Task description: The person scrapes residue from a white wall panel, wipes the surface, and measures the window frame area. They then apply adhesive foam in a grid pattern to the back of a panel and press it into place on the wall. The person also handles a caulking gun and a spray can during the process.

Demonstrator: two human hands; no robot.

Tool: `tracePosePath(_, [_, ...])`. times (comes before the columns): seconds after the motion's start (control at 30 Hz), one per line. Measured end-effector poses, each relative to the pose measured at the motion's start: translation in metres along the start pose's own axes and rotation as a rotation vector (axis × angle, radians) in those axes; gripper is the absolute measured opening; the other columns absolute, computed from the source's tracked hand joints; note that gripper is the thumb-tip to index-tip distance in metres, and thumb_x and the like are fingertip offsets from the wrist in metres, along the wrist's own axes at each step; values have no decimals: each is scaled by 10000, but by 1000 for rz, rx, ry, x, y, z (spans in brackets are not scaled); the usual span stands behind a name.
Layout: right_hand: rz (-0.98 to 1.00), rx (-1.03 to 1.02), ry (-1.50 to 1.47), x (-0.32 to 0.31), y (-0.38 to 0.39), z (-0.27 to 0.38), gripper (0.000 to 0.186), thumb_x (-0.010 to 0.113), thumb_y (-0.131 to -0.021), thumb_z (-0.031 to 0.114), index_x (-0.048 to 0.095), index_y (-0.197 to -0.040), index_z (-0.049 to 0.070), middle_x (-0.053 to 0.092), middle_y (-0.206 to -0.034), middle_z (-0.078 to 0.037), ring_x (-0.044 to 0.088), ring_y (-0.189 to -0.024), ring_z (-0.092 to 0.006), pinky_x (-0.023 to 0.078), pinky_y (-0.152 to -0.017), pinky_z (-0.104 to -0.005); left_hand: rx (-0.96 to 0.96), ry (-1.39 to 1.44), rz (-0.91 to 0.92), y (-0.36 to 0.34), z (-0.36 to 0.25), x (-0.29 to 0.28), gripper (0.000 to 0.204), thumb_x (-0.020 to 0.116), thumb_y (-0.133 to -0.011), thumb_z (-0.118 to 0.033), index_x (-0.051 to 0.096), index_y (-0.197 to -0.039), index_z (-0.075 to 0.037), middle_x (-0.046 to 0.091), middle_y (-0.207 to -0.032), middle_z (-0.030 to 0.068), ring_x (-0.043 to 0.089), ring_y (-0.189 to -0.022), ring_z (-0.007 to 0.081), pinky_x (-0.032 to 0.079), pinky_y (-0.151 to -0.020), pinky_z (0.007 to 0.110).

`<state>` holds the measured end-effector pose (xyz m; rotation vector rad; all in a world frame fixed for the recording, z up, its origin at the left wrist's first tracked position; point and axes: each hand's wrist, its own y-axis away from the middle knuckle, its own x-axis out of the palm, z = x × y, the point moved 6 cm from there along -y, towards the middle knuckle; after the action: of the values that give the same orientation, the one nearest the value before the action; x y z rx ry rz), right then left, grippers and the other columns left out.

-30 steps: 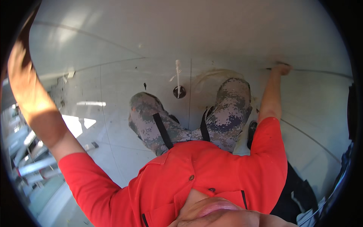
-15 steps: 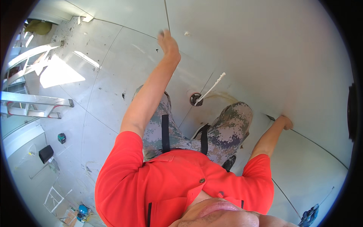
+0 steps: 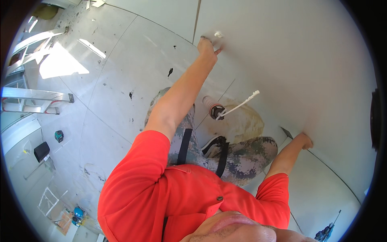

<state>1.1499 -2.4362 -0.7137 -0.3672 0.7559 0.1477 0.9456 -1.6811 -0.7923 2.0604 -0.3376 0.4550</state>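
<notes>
Beside the left hand point(image 3: 206, 45), a small white blob point(image 3: 218, 34) dots the wall point(image 3: 306, 60).

The person wears a short-sleeved red shirt point(image 3: 161, 189), camouflage trousers point(image 3: 246, 159) and black knee straps point(image 3: 184, 146).

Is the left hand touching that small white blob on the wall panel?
Apart. In the head view the left hand presses the white wall panel, and a strip of bare panel shows between its fingertips and the white blob.
</notes>
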Motion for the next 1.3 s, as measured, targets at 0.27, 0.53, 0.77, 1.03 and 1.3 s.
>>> tracePosePath(0.27, [5, -59, -11, 27, 28, 14, 338, 754, -961, 313, 685, -1125, 24, 765, -1087, -173, 757, -884, -331, 618, -714, -450, 148, -22, -61, -9, 11, 2, 578, 342, -1043, 2, 488, -1574, -174, 528, -1518, 20, 586, -1227, 219, 595, -907, 433])
tracePosePath(0.53, [-2, -113, -16, 32, 22, 35, 302, 742, -964, 296, 689, -1089, 26, 767, -1061, -171, 748, -862, -321, 609, -703, -452, 149, 25, -46, -6, 14, 12, 654, 330, -1052, 4, 394, -1672, -193, 541, -1498, -4, 636, -1138, 202, 589, -932, 404])
tracePosePath(0.77, [-12, -125, -4, 34, 25, 43, 273, 731, -967, 281, 692, -1059, 28, 769, -1038, -170, 740, -843, -311, 601, -693, -454, 154, -35, -117, -4, 12, 10, 677, 333, -1038, 18, 366, -1684, -183, 539, -1490, 23, 635, -1118, 204, 612, -905, 412])
tracePosePath(1.03, [-84, -33, -113, 21, -9, -6, 242, 719, -970, 265, 696, -1023, 29, 770, -1011, -169, 731, -821, -301, 592, -682, -456, 229, -70, -16, -6, 26, 29, 394, 398, -1035, 31, 582, -1343, -132, 613, -1325, 43, 657, -1067, 223, 640, -866, 396])
tracePosePath(1.3, [-109, -94, -109, -40, 11, 18, 287, 570, -1039, 230, 694, -1051, -29, 772, -1054, -199, 744, -880, -387, 637, -778, -541, 1144, -609, -166, 117, -126, 66, 636, 543, -1018, -70, 344, -1594, 112, 418, -1593, 254, 418, -1474, 354, 391, -1199, 477])
